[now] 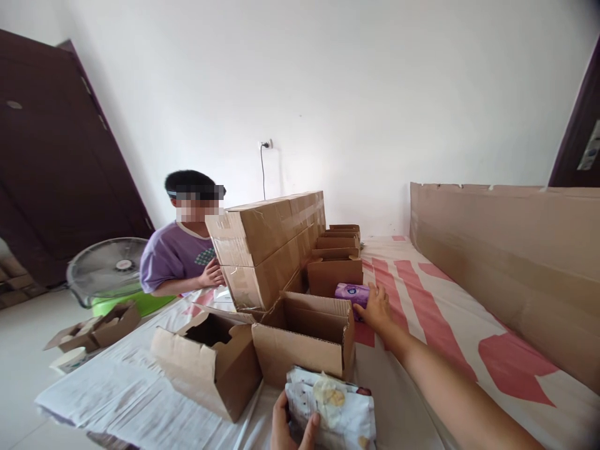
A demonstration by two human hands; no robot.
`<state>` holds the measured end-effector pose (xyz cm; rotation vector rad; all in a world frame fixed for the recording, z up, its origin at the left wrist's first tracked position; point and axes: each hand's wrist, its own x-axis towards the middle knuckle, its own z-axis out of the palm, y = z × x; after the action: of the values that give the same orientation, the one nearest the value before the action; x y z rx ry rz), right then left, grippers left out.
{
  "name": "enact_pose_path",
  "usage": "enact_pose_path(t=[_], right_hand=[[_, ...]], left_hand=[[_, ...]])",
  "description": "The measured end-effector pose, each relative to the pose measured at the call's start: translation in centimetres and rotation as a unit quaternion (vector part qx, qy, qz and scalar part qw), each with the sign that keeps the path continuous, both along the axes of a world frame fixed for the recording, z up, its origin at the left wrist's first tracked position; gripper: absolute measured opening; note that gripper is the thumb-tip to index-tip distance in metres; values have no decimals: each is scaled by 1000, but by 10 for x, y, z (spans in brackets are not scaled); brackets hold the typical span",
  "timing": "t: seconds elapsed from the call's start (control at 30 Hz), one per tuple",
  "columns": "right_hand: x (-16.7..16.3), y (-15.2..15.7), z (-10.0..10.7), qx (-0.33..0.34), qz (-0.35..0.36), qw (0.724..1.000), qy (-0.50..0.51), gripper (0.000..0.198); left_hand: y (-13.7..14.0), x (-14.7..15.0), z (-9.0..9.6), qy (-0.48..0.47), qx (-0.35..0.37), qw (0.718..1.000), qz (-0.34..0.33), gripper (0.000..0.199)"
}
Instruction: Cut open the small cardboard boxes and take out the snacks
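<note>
My left hand (295,425), low in the view, is closed on a white printed food packet (338,412) with a pale yellow picture on its front. Farther off, my right hand (376,307) grips the right end of a purple packet (349,292); its contents cannot be made out. Just left of the purple packet stands an open cardboard box (300,337). Another open box (210,356), flaps raised, sits beside it on the left. Behind them a row of open boxes (335,275) runs toward the wall.
Closed cartons (262,244) are stacked along the table's middle. Across from me a person in a purple shirt (173,250) has a hand by the stack. A long cardboard panel (506,269) borders the right side. On the floor are a fan (112,269) and an open carton (98,328).
</note>
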<state>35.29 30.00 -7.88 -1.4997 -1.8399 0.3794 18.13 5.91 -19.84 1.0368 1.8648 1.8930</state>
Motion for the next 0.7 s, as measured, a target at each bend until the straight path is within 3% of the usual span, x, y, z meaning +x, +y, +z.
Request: enact_pose_path(t=[0.1, 0.37, 0.57, 0.7], right_hand=[[1, -1, -2, -51, 14, 996, 71, 61], [-18, -13, -7, -82, 223, 943, 231, 52], [11, -43, -10, -121, 308, 908, 256, 73], [20, -75, -13, -126, 395, 880, 233, 107]], left_hand=[[3, -2, -3, 6, -8, 1000, 0, 81], [7, -3, -4, 23, -2, 1000, -7, 75], [8, -3, -3, 25, 3, 1000, -7, 77], [9, -3, -1, 25, 2, 1000, -10, 77]])
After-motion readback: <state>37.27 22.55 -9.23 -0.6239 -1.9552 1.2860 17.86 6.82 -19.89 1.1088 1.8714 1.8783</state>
